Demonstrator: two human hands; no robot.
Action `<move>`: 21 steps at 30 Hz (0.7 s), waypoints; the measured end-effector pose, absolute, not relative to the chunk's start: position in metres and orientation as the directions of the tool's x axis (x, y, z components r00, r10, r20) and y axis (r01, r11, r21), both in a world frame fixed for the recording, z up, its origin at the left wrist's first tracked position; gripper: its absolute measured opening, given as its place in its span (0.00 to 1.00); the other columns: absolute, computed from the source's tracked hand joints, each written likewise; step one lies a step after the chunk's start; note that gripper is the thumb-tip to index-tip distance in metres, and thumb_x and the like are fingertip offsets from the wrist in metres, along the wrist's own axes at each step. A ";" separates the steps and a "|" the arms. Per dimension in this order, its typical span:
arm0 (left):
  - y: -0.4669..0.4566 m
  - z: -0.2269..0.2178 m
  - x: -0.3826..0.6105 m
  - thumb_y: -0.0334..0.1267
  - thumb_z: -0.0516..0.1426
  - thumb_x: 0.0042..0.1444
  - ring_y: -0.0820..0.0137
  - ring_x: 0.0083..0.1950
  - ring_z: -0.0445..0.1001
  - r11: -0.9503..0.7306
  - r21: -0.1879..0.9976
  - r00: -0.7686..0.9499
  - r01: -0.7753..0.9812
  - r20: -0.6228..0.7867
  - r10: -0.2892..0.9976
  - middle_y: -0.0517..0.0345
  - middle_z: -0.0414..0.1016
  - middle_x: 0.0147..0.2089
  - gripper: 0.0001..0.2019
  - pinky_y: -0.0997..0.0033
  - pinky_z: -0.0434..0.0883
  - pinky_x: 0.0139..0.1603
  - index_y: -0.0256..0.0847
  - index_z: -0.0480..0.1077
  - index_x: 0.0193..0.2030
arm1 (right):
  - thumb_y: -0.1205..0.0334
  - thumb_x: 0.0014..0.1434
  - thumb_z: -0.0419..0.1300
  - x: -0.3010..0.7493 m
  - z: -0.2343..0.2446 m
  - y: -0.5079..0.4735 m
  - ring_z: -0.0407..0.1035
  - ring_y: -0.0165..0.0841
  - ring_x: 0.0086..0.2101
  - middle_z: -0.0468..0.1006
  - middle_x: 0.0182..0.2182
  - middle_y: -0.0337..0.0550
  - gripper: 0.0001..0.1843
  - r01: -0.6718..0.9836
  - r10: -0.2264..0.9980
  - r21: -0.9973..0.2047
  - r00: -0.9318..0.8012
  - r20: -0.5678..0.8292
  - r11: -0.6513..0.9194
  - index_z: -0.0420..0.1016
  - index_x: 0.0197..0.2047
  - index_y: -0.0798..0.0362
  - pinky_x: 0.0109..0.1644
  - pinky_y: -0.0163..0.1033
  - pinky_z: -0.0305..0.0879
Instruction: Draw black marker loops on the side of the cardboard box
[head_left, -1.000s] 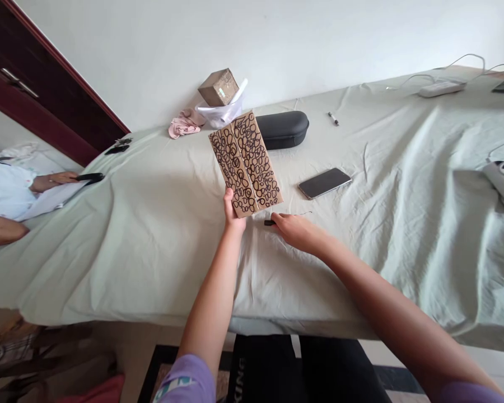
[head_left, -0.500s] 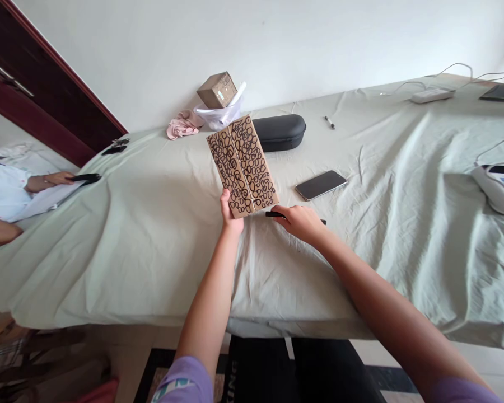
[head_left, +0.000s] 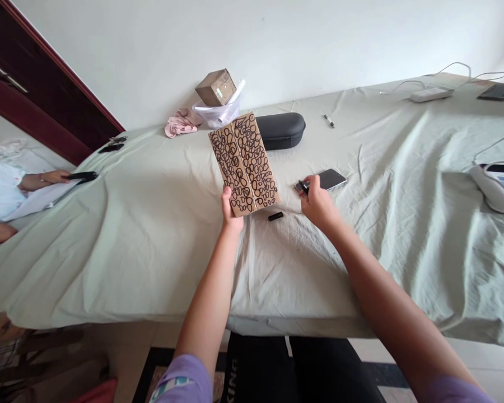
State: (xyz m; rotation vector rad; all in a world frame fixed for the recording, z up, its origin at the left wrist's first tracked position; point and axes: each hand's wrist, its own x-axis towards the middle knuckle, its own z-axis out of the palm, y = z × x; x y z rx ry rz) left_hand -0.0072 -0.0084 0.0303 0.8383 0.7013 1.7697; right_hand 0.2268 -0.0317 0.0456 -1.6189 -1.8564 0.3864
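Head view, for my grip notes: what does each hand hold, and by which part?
Left hand: the box, by its near left corner. Right hand: a marker; the hand hides exactly where.

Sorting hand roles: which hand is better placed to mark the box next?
Right, probably: the right hand holds the black marker, right of the patterned box, while the left hand is occupied gripping that box.

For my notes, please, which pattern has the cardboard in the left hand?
Black loops on brown cardboard, seen best in the head view.

Purple sleeves (head_left: pixel 188 370) and black trousers (head_left: pixel 262 364) lettered "KING" are worn.
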 end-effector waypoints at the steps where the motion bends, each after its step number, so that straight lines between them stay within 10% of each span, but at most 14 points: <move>1: -0.009 0.030 -0.007 0.65 0.63 0.49 0.53 0.72 0.69 -0.321 0.780 -0.245 -0.537 0.220 0.944 0.52 0.78 0.63 0.29 0.56 0.72 0.69 0.46 0.74 0.50 | 0.73 0.62 0.50 0.229 0.043 -0.030 0.77 0.45 0.38 0.81 0.45 0.58 0.27 0.704 0.938 -0.662 -0.018 0.347 0.258 0.59 0.64 0.56 0.45 0.47 0.70; 7: -0.008 0.029 -0.010 0.66 0.61 0.51 0.53 0.70 0.71 -0.313 0.803 -0.223 -0.508 0.228 0.948 0.52 0.77 0.63 0.29 0.54 0.73 0.67 0.48 0.73 0.52 | 0.68 0.65 0.48 0.227 0.021 -0.022 0.78 0.42 0.45 0.80 0.43 0.52 0.14 0.591 0.804 -0.617 -0.096 0.587 0.520 0.75 0.37 0.51 0.51 0.45 0.71; 13: -0.003 0.023 -0.012 0.67 0.61 0.52 0.52 0.70 0.71 -0.322 0.804 -0.231 -0.500 0.235 0.944 0.51 0.76 0.65 0.33 0.53 0.73 0.67 0.47 0.72 0.57 | 0.72 0.58 0.51 0.225 0.017 -0.017 0.78 0.40 0.42 0.83 0.43 0.48 0.22 0.584 0.811 -0.646 -0.034 0.585 0.491 0.77 0.52 0.52 0.49 0.43 0.72; 17: 0.000 0.018 -0.013 0.64 0.66 0.50 0.51 0.73 0.68 -0.404 0.809 -0.245 -0.427 0.327 0.913 0.53 0.73 0.68 0.36 0.50 0.69 0.71 0.50 0.71 0.63 | 0.58 0.64 0.63 0.225 0.038 -0.032 0.71 0.33 0.29 0.79 0.31 0.39 0.05 0.541 0.680 -0.653 0.188 0.709 0.530 0.73 0.40 0.49 0.37 0.39 0.68; 21: 0.000 0.014 -0.015 0.64 0.66 0.52 0.50 0.72 0.69 -0.436 0.818 -0.211 -0.376 0.382 0.900 0.54 0.74 0.66 0.36 0.46 0.69 0.72 0.53 0.70 0.64 | 0.49 0.73 0.55 0.217 0.050 -0.057 0.62 0.30 0.21 0.69 0.22 0.36 0.16 0.417 0.559 -0.559 0.135 0.818 0.716 0.72 0.37 0.48 0.29 0.38 0.60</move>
